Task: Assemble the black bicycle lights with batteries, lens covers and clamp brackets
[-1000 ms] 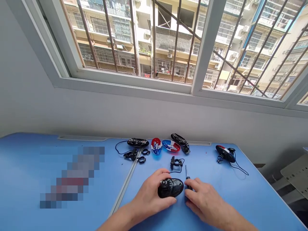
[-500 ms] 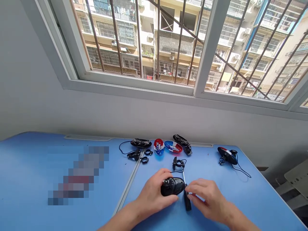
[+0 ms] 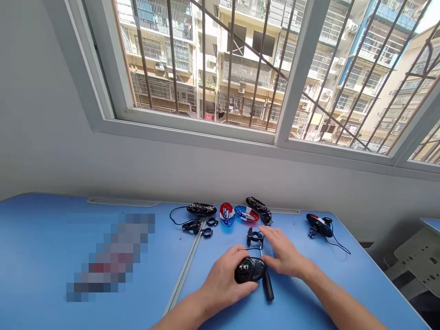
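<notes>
My left hand [image 3: 223, 279] is wrapped round a black oval device [image 3: 250, 269] near the table's front. A thin cable runs from it to a black clamp bracket [image 3: 255, 237] just beyond. My right hand [image 3: 280, 252] is apart from the device, its fingers spread beside the bracket and cable; nothing shows in its grasp. Between the hands lies a screwdriver with a black handle [image 3: 268, 285], its shaft pointing away from me.
At the back of the blue table [image 3: 137, 311] lie a black oval unit [image 3: 201, 209], black rings [image 3: 207, 232], a red-blue shell [image 3: 227, 214], a blue-red shell [image 3: 246, 213] and another black unit [image 3: 256, 204]. A cabled device [image 3: 319, 224] sits at right.
My right hand has moved forward from the screwdriver handle toward the bracket, and its fingers have opened. My left hand still holds the device. The camera view has shifted slightly.
</notes>
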`<state>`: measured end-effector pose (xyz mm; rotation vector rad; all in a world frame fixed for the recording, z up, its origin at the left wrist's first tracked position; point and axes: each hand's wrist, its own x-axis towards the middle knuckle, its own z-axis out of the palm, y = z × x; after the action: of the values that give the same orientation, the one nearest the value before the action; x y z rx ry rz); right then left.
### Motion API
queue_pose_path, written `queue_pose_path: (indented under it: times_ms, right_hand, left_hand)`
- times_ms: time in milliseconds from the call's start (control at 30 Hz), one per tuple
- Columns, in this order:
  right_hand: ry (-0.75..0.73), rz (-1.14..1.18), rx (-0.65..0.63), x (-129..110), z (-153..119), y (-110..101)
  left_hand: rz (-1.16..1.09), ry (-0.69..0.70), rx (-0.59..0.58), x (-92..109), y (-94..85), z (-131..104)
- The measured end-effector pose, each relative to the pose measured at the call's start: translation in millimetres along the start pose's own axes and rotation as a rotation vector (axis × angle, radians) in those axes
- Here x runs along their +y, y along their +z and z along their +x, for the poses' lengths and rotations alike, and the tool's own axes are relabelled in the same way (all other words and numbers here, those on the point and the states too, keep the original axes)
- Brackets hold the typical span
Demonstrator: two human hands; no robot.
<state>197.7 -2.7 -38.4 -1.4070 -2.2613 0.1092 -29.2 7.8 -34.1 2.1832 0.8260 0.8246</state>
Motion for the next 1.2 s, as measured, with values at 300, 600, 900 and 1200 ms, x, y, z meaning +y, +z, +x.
queue_pose_path:
  times_ms: [300,600,900,1200]
  right_hand:
    - [-0.029,-0.087,0.066,1.7,23.2,13.0]
    - [-0.077,-0.199,0.200,-6.1,-1.5,0.0]
    - [-0.029,-0.210,0.260,-3.0,-18.0,1.2]
    - [-0.083,-0.160,0.142,1.1,-25.5,-9.5]
  left_hand:
    - [0.043,-0.013,0.013,-1.7,-0.7,0.2]
    - [0.070,0.030,-0.068,-8.0,-5.1,3.8]
    - [-0.095,-0.048,-0.238,6.3,-17.5,5.8]
    - [-0.478,-0.235,-0.198,-7.7,-19.3,11.8]
